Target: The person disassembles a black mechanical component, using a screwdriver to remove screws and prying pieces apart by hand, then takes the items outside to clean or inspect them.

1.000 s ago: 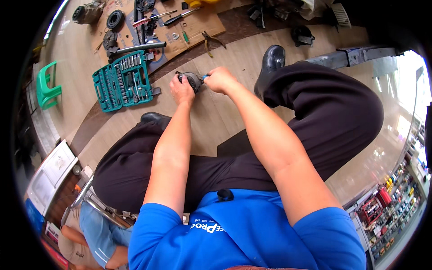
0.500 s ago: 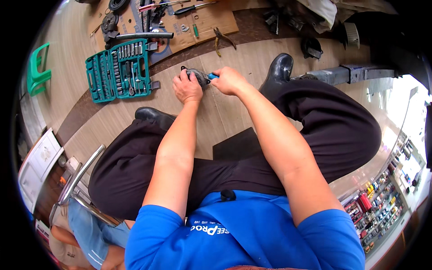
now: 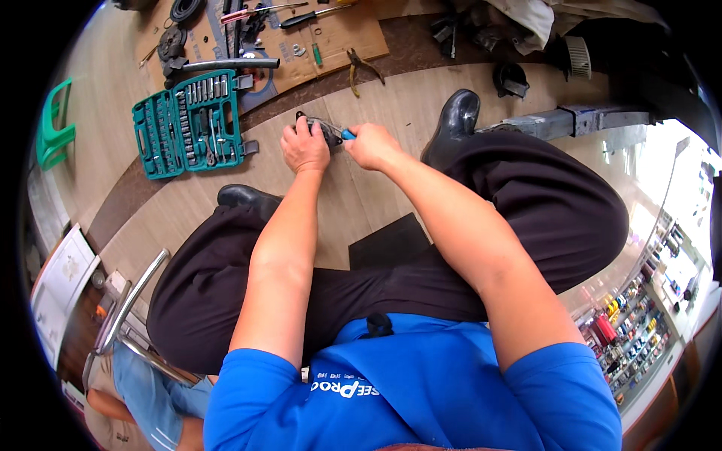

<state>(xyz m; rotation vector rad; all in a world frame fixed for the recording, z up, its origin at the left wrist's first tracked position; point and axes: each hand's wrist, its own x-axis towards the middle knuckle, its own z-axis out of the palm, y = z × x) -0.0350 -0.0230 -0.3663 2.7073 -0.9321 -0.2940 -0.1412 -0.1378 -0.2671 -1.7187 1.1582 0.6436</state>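
My left hand (image 3: 306, 150) is closed on a dark grey metal part (image 3: 329, 135) held low over the floor between my boots, its fingers over the top. Part of it is hidden under those fingers. My right hand (image 3: 372, 147) is closed round a blue-handled tool (image 3: 347, 134), whose metal end meets the part; I cannot make out its tip. Just left of my hands lies an open teal socket set (image 3: 158, 135). Beyond them, yellow-handled pliers (image 3: 354, 75) rest at the edge of a cardboard sheet (image 3: 331, 37) bearing screwdrivers, a pipe and loose parts.
My boots (image 3: 456, 116) flank the work. A green stool (image 3: 54, 124) stands at the left, a grey metal beam (image 3: 549, 120) at the right, with a dark housing (image 3: 511, 79) above it. At lower left are chrome tubing (image 3: 139, 274) and another person's denim-clad leg (image 3: 154, 391).
Both hands keep their grip on the part and tool. My right hand and the blue handle have shifted slightly downward relative to my left hand. The whole view has moved a little.
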